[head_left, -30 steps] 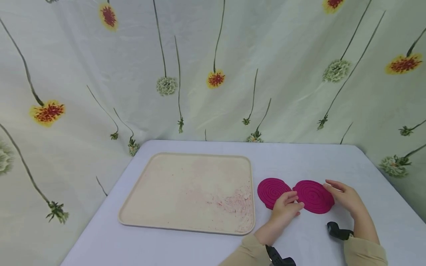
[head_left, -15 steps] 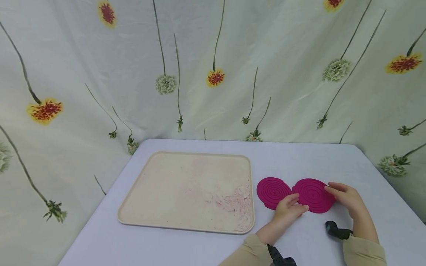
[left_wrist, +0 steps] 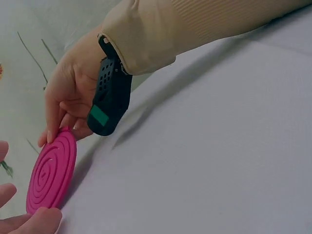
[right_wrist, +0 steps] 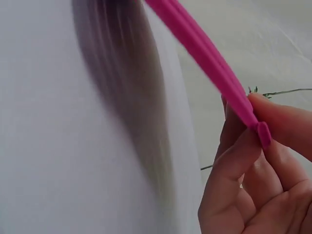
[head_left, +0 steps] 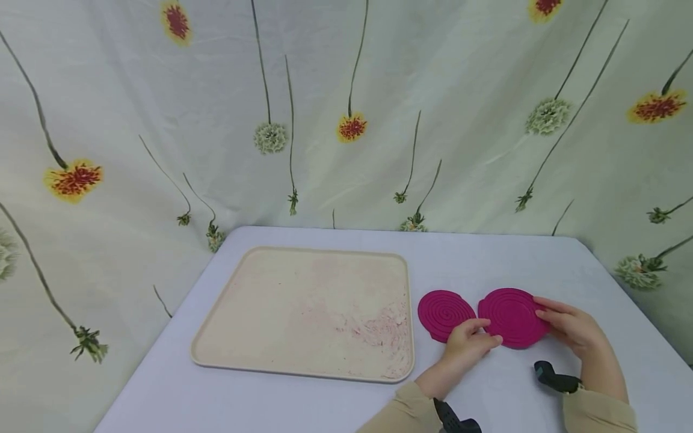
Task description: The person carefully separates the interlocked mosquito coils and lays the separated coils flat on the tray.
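Note:
A round magenta mat (head_left: 513, 319) with a raised ring pattern is tilted off the table between my two hands. The right hand (head_left: 571, 328) pinches its right edge between thumb and fingers; a small tab (right_wrist: 263, 134) shows at that rim in the right wrist view. At the opposite edge, my left hand (head_left: 467, 349) holds the rim near thumb and fingertips, its contact partly hidden. In the left wrist view the mat (left_wrist: 51, 168) shows a spiral face and casts a shadow. A second magenta spiral mat (head_left: 443, 314) lies flat just to the left, beyond the left hand.
A large beige tray (head_left: 303, 313) with reddish smudges on its right part lies on the left of the white table (head_left: 487, 258). A curtain with a flower print (head_left: 465, 120) hangs behind the far table edge. Both wrists carry black devices (head_left: 554, 377).
The right hand has closed on the mat's right edge and shifted slightly right, tilting the mat up. My left hand has moved slightly right and down along the near edge.

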